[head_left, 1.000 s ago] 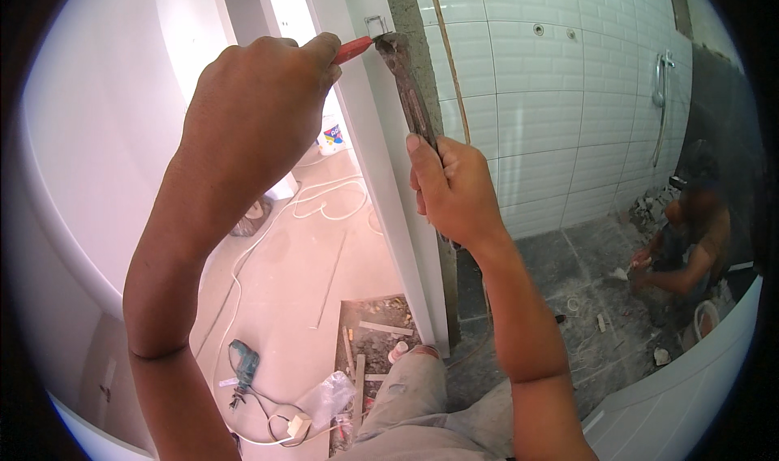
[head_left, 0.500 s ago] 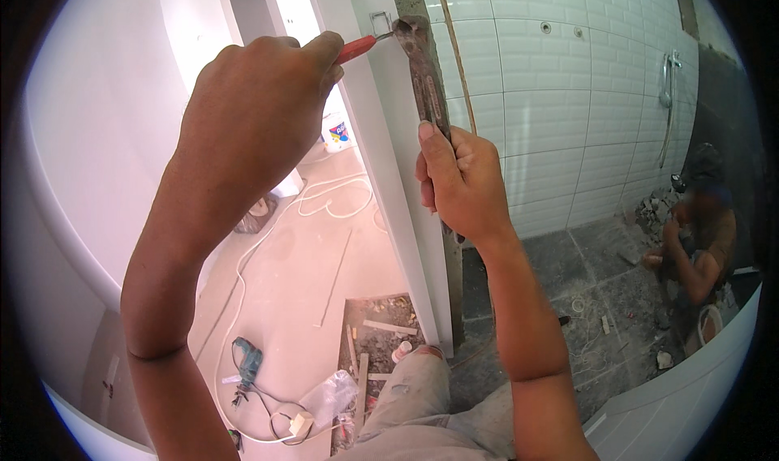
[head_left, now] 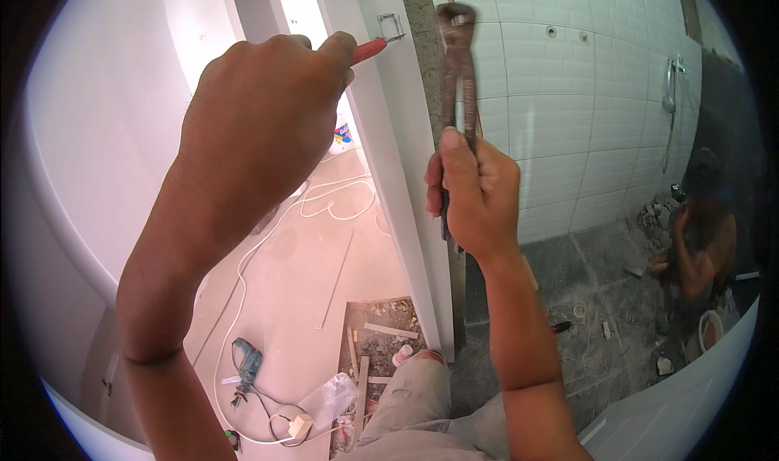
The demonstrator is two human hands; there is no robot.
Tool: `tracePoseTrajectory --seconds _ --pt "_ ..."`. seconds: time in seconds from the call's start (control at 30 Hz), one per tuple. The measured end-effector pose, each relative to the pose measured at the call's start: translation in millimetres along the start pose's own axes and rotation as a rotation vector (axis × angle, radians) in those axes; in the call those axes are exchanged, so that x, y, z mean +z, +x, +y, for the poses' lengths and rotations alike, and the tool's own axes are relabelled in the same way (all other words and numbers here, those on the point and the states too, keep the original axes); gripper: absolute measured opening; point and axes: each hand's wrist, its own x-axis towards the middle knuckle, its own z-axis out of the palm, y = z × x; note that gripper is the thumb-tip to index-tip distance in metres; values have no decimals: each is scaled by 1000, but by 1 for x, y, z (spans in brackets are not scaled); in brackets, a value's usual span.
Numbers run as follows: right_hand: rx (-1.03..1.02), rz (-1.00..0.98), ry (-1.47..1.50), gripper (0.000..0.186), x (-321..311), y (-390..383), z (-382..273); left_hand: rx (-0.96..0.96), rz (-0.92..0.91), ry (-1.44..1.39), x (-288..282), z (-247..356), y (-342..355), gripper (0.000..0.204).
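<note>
Left hand (head_left: 260,128) raised at white door frame (head_left: 389,161), fingers curled tight round red-handled tool (head_left: 369,50) — tip touching small metal plate (head_left: 391,28) set in frame face. Right hand (head_left: 475,193) just right of frame, fist clenched on handles of rusty pincers (head_left: 456,79) — held upright, head level with plate, jaws together. White tiled wall (head_left: 568,112) right of frame. Power drill (head_left: 246,368) and white cable (head_left: 333,201) on floor left of frame. Another person (head_left: 706,242) crouches well right of frame.
</note>
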Motion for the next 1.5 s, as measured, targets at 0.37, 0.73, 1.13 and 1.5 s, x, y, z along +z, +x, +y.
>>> tracePoseTrajectory --seconds 0.37,0.73,1.13,1.5 --pt "-123 21 142 50 2 0 3 -24 -47 36 -3 4 -1 15" --pt "-56 25 227 50 5 1 5 48 -51 133 -8 4 0 19" --pt "-85 69 283 51 2 0 4 26 -53 137 -9 7 2 21" --pt "-51 36 317 51 2 7 2 59 -56 184 -15 9 2 17"
